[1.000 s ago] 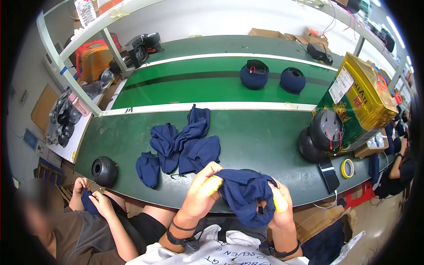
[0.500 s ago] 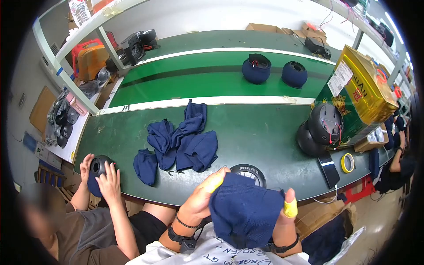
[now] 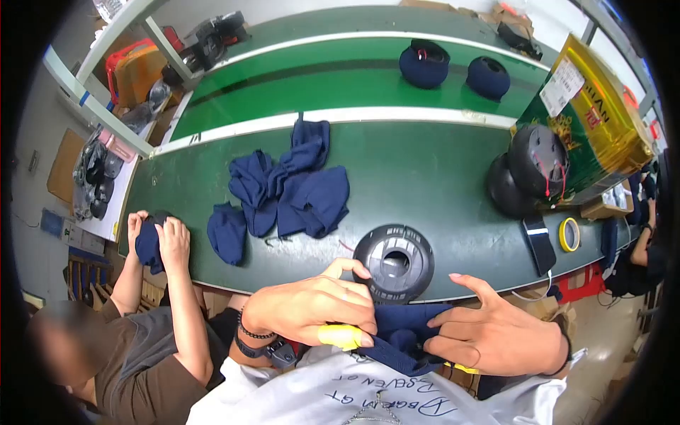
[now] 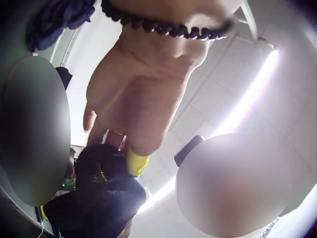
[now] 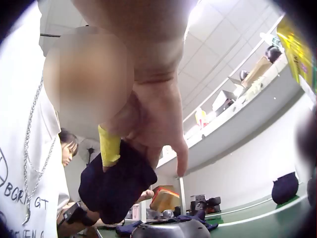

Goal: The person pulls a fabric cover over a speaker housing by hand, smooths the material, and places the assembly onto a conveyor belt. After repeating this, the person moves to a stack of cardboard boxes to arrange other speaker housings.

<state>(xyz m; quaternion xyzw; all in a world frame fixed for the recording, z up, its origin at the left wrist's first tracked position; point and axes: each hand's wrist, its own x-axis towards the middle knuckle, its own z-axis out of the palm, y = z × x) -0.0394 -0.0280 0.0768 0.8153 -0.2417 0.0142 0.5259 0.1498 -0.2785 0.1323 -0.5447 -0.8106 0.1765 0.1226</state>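
Both hands hold a navy fabric cover point(image 3: 405, 327) low in front of the white shirt, its opening turned upward. My left hand point(image 3: 315, 308) grips one side of the cloth, with yellow wrapping point(image 3: 341, 337) on its thumb. Opposite it, the right hand point(image 3: 496, 336) pinches the other side, index finger lifted away. In the right wrist view the dark cloth point(image 5: 116, 181) hangs below the yellow-wrapped thumb. Just beyond the hands, a round black housing point(image 3: 419, 275) with a central hole lies at the table's front edge.
Several navy covers point(image 3: 312, 202) lie piled at left centre. Stacked black housings point(image 3: 535, 166) stand by a yellow-green box point(image 3: 602, 120), near a phone point(image 3: 539, 244) and a tape roll point(image 3: 569, 234). Two covered housings point(image 3: 425, 67) sit on the green belt. At left, another person handles a cover point(image 3: 147, 246).
My hands have brought the cover down toward the shirt and turned its opening upward, uncovering the black housing behind it. The neighbour's cover now hides most of their housing.
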